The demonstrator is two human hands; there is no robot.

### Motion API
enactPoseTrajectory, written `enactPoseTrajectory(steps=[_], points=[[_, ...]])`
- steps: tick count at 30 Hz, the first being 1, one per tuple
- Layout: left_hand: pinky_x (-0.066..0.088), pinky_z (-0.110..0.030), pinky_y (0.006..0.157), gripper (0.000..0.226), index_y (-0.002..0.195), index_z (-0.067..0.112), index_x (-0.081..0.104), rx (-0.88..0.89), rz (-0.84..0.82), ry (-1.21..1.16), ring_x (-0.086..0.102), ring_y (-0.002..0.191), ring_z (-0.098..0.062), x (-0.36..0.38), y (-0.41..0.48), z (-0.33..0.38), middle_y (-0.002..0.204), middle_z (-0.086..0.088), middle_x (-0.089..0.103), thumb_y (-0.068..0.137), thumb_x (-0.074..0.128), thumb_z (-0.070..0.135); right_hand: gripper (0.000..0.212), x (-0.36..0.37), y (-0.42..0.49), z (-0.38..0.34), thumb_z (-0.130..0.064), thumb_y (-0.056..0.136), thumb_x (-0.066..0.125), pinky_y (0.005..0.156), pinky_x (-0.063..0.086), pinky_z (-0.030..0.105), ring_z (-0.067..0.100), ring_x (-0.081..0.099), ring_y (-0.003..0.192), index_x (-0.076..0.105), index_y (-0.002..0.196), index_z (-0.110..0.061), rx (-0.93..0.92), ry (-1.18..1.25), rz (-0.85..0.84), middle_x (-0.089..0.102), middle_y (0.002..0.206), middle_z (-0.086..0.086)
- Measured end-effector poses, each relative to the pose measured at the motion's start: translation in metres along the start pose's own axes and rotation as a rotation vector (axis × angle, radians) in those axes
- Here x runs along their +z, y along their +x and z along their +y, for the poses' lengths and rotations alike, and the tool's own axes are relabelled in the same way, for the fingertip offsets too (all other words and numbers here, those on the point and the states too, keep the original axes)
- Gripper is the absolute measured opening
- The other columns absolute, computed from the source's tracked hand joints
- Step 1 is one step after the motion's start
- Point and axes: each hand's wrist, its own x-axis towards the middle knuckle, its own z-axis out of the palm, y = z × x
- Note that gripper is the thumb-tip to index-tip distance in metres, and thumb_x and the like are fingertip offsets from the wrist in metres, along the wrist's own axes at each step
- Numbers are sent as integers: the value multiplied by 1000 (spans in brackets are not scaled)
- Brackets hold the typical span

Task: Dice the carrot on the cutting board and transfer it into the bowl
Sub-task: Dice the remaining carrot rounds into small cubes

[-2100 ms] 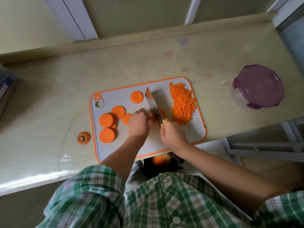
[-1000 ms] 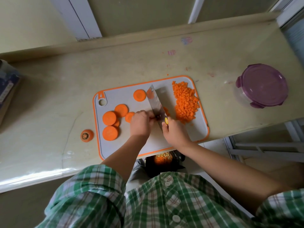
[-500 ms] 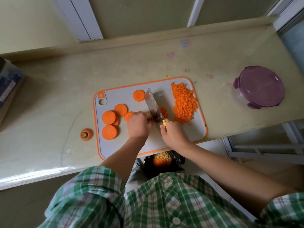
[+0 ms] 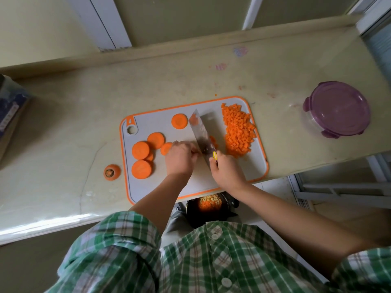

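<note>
Several carrot rounds (image 4: 140, 150) lie mid-left on the cutting board (image 4: 152, 187); diced carrot (image 4: 239, 134) is heaped at its right. Right hand (image 4: 227, 171) grips the knife (image 4: 202, 136); left hand (image 4: 179, 158) is curled, pinning a piece beside the blade.

Cutting board (image 4: 148, 187): one, grey with an orange rim.
Whole carrot rounds (image 4: 140, 150): five in plain view on the board, plus one mostly hidden under two of them.
Carrot end (image 4: 112, 172): one, off the board on the counter.
Heap of diced carrot (image 4: 239, 132): one, the cubes too many to count.
Knife (image 4: 201, 134): one.
Hands: two, left hand (image 4: 179, 159) and right hand (image 4: 227, 170).
Lidded purple container (image 4: 338, 114): one.
Dark pot (image 4: 211, 206) below the counter edge: one.
</note>
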Motion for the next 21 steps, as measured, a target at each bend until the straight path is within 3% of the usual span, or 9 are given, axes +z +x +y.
enactPoseTrajectory(steps=[4,7,10,12,16,19,21], points=[[34,-28,65,9,86,17,73,-4,29,29,52,98,-22,-1,-2,3,85,0,69,83,71,26,19,-14,6,6,-21,97,46,62,34,37,40,60,82,51,87,-5,46,41,-5,63,83,23],[38,-35,73,17,97,12,71,13,83,65,51,98,-29,-7,-3,-5,91,-9,68,83,62,12,21,-22,3,4,-18,96,48,60,26,34,40,57,76,41,78,-12,25,116,-12,54,72,21],[42,-39,77,28,107,9,68,-37,142,23,52,96,-32,-13,-8,-15,98,-12,64,80,62,4,22,-18,-6,-4,-16,96,48,58,23,33,38,54,67,41,75,-12,-36,131,-38,58,72,24],[45,-40,77,25,105,9,69,-85,170,-47,54,94,-31,-16,-12,-21,99,-12,62,81,66,7,22,-12,-12,-4,-17,96,47,57,25,32,31,50,62,42,75,-11,-64,110,-81,59,72,21],[48,-40,77,25,106,9,68,-141,159,-64,55,94,-30,-21,-22,-24,101,-12,60,82,65,5,22,-11,-18,12,-21,98,46,59,27,31,30,54,69,41,78,-12,1,87,-101,52,67,10],[48,-39,74,30,108,12,66,-166,151,-49,55,95,-30,-21,-27,-23,102,-11,59,81,60,0,21,-21,-13,30,-21,97,47,59,30,34,36,59,76,43,79,-12,65,69,-37,61,77,20],[48,-40,73,33,110,12,66,-189,159,-32,53,98,-30,-22,-29,-22,105,-11,59,81,59,0,21,-26,-8,37,-21,95,47,60,44,40,40,62,73,42,76,-13,100,98,12,63,77,24]])
